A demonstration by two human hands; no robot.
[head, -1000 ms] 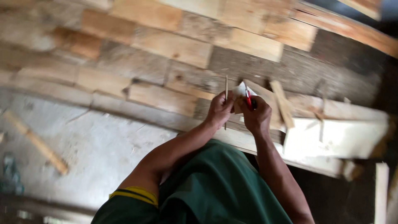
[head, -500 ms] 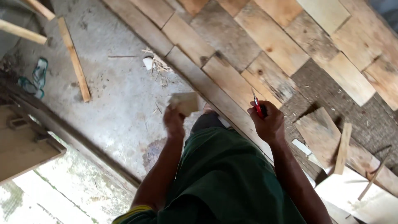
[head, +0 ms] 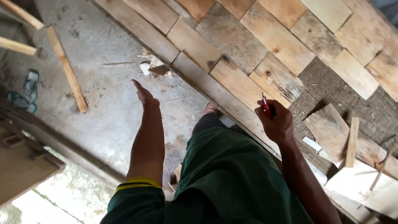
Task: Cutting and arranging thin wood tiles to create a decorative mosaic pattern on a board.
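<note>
**Cutter in one hand, the other free**

Our right hand (head: 278, 122) is clenched around a red-handled cutter (head: 265, 105), blade pointing up and away. Our left hand (head: 144, 95) is flat, fingers together, holding nothing. Just beyond it, on the concrete floor (head: 107, 112), lie a small pale offcut (head: 145, 67) and shavings. Past the right hand runs the plank floor (head: 248, 45), with loose boards (head: 329, 128) to its right. We judge some trimming done; more boards wait.

packages: none | labels: none | signs: none | screens: none in view
</note>
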